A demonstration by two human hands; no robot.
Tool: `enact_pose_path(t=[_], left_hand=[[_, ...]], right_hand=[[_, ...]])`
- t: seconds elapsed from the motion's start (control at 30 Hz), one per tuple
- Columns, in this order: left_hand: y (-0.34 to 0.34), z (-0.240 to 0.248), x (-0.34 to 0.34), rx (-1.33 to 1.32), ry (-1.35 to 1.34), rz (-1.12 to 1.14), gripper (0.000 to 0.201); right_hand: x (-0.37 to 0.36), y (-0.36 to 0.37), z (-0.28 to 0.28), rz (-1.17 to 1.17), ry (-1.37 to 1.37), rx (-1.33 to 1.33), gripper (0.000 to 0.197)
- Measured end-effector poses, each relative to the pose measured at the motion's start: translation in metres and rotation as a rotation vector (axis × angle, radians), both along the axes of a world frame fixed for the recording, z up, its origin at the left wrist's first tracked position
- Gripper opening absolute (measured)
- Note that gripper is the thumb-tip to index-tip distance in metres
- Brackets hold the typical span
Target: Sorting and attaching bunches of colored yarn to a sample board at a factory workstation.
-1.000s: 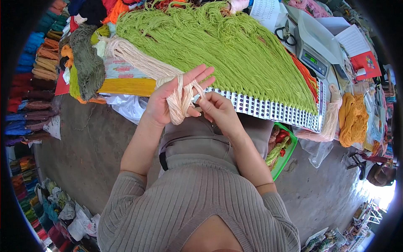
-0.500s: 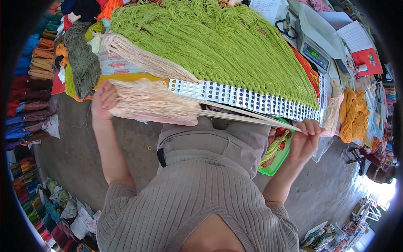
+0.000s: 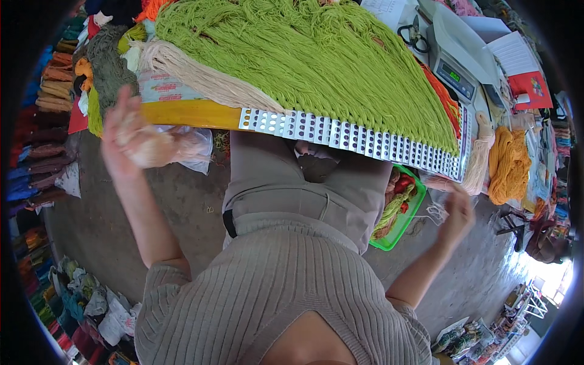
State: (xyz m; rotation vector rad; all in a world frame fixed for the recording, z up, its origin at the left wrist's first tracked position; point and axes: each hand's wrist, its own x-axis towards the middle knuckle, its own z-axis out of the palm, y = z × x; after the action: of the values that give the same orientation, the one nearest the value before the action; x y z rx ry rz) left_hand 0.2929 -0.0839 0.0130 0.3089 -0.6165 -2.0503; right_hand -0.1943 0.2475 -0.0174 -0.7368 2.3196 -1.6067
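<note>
Arms spread wide, the person stands at a table heaped with yarn. Left hand [image 3: 125, 137], at the left of the frame, is raised and blurred, its fingers closed around a pale cream bundle of yarn [image 3: 159, 146] that sits just below the table's yellow edge [image 3: 191, 114]. Right hand [image 3: 457, 210], at the right of the frame below the table's corner, is also blurred; it looks partly curled, with thin pale strands [image 3: 437, 210] near its fingers, but I cannot tell whether it actually grips them. The bundle is too smeared to judge its long axis.

Above, a cream skein [image 3: 201, 79] lies on the table, its length running from upper left down toward the perforated metal strip [image 3: 347, 137]. Green yarn [image 3: 304, 55] covers most of the top. A green tray [image 3: 398, 213] sits below the table.
</note>
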Motion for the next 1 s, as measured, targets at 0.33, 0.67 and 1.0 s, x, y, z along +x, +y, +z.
enact_pose_path(t=[0.33,0.67,1.0], left_hand=[[0.044,-0.072,-0.169,0.339,-0.636,-0.545,0.039],[0.054,-0.081,-0.204,-0.054,-0.989,-0.487,0.027],[0.050,-0.091,-0.207,-0.103,-1.079,-0.351,0.015]], right_hand=[[0.133,-0.180,-0.066,0.761,-0.187,0.063,0.012],[0.138,-0.201,-0.097,0.608,-0.060,0.094,0.018],[0.140,-0.201,-0.098,0.616,0.302,0.043,0.013]])
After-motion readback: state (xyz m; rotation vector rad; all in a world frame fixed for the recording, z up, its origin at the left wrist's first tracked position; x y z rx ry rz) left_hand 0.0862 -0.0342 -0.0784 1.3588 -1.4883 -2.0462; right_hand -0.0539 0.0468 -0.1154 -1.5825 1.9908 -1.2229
